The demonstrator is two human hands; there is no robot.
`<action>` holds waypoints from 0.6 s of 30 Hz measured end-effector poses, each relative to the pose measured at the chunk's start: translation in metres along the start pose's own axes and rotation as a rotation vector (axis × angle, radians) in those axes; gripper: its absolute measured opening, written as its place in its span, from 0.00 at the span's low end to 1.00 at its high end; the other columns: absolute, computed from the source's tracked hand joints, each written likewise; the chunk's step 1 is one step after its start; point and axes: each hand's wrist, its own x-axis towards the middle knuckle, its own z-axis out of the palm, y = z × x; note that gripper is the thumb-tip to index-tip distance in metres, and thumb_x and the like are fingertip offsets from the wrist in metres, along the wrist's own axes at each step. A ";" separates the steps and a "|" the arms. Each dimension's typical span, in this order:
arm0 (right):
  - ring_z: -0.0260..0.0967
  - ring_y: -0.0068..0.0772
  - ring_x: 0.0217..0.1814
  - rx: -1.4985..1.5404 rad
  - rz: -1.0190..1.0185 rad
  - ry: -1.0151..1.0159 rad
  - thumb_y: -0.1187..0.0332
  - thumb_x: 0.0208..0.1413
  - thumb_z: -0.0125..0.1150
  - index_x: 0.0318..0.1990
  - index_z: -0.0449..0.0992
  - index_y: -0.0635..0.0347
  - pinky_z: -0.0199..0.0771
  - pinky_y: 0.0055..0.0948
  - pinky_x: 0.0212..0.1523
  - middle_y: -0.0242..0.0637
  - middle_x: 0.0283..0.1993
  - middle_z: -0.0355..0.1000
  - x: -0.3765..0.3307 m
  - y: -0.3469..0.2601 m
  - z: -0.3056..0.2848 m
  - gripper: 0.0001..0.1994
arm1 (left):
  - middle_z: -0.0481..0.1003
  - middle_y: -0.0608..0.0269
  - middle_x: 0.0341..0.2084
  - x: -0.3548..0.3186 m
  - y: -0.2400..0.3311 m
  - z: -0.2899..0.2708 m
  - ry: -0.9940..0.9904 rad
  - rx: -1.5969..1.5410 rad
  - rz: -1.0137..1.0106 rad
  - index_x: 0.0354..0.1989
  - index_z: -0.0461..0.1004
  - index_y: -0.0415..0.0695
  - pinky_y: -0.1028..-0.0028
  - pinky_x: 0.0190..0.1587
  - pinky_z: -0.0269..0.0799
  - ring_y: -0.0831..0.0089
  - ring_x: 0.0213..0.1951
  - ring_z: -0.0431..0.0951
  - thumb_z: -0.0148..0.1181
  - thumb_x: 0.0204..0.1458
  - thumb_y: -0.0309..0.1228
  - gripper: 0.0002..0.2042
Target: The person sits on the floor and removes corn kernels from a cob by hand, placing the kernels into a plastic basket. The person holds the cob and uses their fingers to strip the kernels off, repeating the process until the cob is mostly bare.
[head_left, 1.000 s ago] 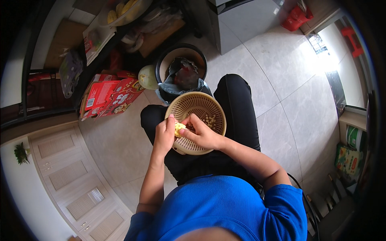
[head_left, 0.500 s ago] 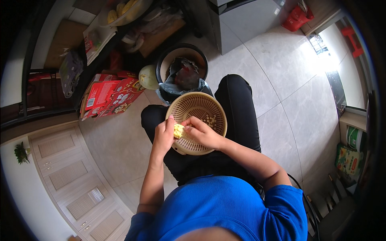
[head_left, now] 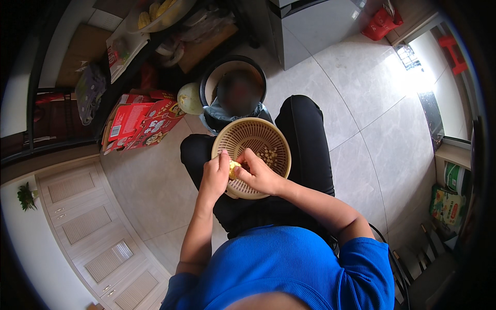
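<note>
Floor (head_left: 356,103): pale tiles.
Basket (head_left: 288,150): on lap (head_left: 250,211), loose kernels (head_left: 269,154) inside.
Left hand (head_left: 214,176): grip closed around corn (head_left: 233,166).
Right hand (head_left: 262,177): thumb against corn; can't tell whether grip holds.

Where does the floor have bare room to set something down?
Bare patches: right, floor between the right leg and the green packages; left, between the red cardboard and the cabinet doors. Crowded: around the bin and basket.

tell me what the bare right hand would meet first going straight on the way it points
The right hand would first meet the knobbly yellow corn cob, which it seems to touch; just beyond is the left hand, though depth is unclear.
</note>
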 end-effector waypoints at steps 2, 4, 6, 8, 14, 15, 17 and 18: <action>0.63 0.25 0.32 0.037 0.026 0.008 0.66 0.53 0.52 0.37 0.60 0.64 0.65 0.26 0.33 0.38 0.30 0.65 0.001 0.000 0.001 0.12 | 0.72 0.44 0.20 -0.001 0.003 -0.001 0.001 0.021 0.006 0.28 0.69 0.31 0.64 0.28 0.67 0.51 0.26 0.74 0.38 0.58 0.37 0.20; 0.63 0.24 0.31 0.099 0.057 0.002 0.68 0.52 0.52 0.36 0.60 0.65 0.65 0.25 0.32 0.37 0.30 0.65 0.001 0.002 0.001 0.11 | 0.72 0.43 0.20 -0.003 0.008 -0.001 0.007 0.045 0.029 0.28 0.69 0.32 0.64 0.28 0.68 0.49 0.26 0.74 0.38 0.58 0.37 0.19; 0.62 0.23 0.30 0.187 0.091 -0.019 0.69 0.50 0.52 0.36 0.61 0.65 0.65 0.23 0.31 0.37 0.29 0.65 0.003 0.005 -0.001 0.10 | 0.72 0.42 0.20 -0.005 0.014 0.000 0.020 0.072 0.067 0.29 0.69 0.32 0.63 0.28 0.68 0.48 0.27 0.74 0.39 0.58 0.36 0.19; 0.62 0.22 0.29 0.202 0.158 -0.028 0.69 0.48 0.53 0.35 0.62 0.65 0.64 0.22 0.30 0.36 0.28 0.65 0.005 0.000 -0.004 0.10 | 0.72 0.42 0.21 -0.007 0.017 0.001 0.025 0.084 0.090 0.29 0.69 0.32 0.63 0.28 0.68 0.47 0.28 0.74 0.39 0.58 0.36 0.18; 0.62 0.21 0.28 0.148 0.175 -0.011 0.69 0.45 0.54 0.33 0.65 0.66 0.64 0.22 0.28 0.36 0.27 0.66 0.003 -0.007 -0.009 0.10 | 0.73 0.43 0.21 -0.005 0.016 0.000 -0.012 0.085 0.103 0.29 0.70 0.32 0.63 0.29 0.68 0.48 0.28 0.75 0.39 0.58 0.35 0.17; 0.62 0.21 0.28 0.126 0.168 -0.011 0.69 0.45 0.54 0.33 0.65 0.66 0.64 0.22 0.28 0.36 0.27 0.66 0.002 -0.006 -0.010 0.11 | 0.73 0.43 0.21 -0.005 0.015 -0.001 -0.015 0.080 0.101 0.29 0.70 0.32 0.64 0.29 0.68 0.49 0.27 0.75 0.39 0.58 0.35 0.17; 0.62 0.21 0.27 0.130 0.152 -0.005 0.69 0.45 0.54 0.33 0.65 0.67 0.64 0.22 0.28 0.36 0.26 0.66 0.001 -0.006 -0.010 0.11 | 0.73 0.44 0.21 -0.005 0.015 0.000 -0.026 0.065 0.083 0.29 0.70 0.32 0.65 0.29 0.68 0.50 0.27 0.75 0.39 0.58 0.35 0.17; 0.62 0.21 0.27 0.130 0.145 0.001 0.69 0.45 0.54 0.33 0.65 0.67 0.64 0.22 0.27 0.36 0.26 0.66 0.000 -0.006 -0.010 0.11 | 0.73 0.44 0.21 -0.005 0.015 0.000 -0.033 0.056 0.076 0.29 0.70 0.32 0.65 0.29 0.68 0.51 0.26 0.75 0.39 0.58 0.35 0.17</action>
